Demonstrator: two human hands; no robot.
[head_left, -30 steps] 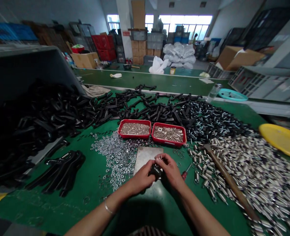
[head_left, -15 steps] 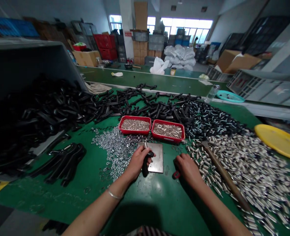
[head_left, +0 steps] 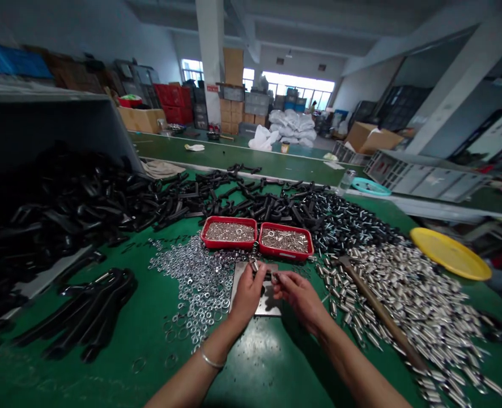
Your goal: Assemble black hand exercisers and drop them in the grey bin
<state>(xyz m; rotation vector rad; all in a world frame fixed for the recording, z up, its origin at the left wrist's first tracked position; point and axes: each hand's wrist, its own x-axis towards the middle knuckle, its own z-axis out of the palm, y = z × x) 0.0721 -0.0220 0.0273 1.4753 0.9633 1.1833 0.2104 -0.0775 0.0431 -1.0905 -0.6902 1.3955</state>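
Note:
My left hand (head_left: 246, 293) is closed around a black handle, mostly hidden by the fingers. A ridged silver metal piece (head_left: 254, 264) sticks up at its top. Close beside it, my right hand (head_left: 301, 298) has thumb and fingers pinched at the handle's right side; a small part between the fingertips is too small to name. Both hands are above a flat metal plate (head_left: 268, 309) on the green table. Left of the plate spreads a pile of small silver nuts or washers (head_left: 204, 286).
Behind the plate stand two red trays (head_left: 229, 245) of small metal parts. A hammer (head_left: 376, 306) lies across silver cylinders (head_left: 421, 300) at right. Black handles (head_left: 93, 317) lie at left, with more heaped behind. A yellow lid (head_left: 450, 255) is at far right.
My right hand has moved left from the table beside the plate, where a small red ring lay by it, up to the handle in my left hand. The camera view has tilted up.

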